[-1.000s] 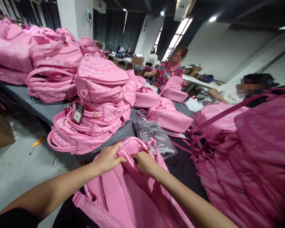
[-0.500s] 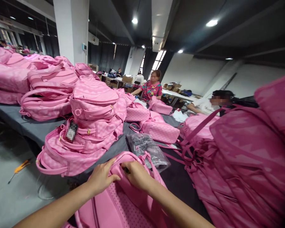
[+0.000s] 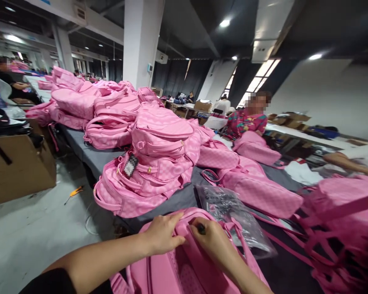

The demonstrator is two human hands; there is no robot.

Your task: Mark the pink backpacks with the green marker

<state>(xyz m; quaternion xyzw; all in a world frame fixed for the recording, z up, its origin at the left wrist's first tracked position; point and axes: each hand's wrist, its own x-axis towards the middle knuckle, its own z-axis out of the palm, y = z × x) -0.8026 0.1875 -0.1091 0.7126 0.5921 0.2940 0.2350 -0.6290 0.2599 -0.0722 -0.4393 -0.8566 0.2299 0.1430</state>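
An open pink backpack (image 3: 159, 269) lies at the bottom centre, its dotted lining partly showing. My left hand (image 3: 164, 233) pinches its upper edge between thumb and fingers. Closed around a small black object (image 3: 201, 228), my right hand (image 3: 210, 237) rests against the pink fabric just to the right. Most of that object is hidden in the fist. A clear plastic bag (image 3: 233, 212) with dark contents lies on the table beyond my right hand.
Stacked pink backpacks (image 3: 162, 151) stand on the grey-covered table (image 3: 92, 153); more pink bags (image 3: 349, 212) are at the right. A person (image 3: 248, 118) sits across. An orange-handled tool (image 3: 75, 192) lies on the floor, near a cardboard box (image 3: 21, 167).
The view has swung left, so the scene and both hands appear farther right. Both hands keep their places on the backpack, and the cardboard box has come into view.
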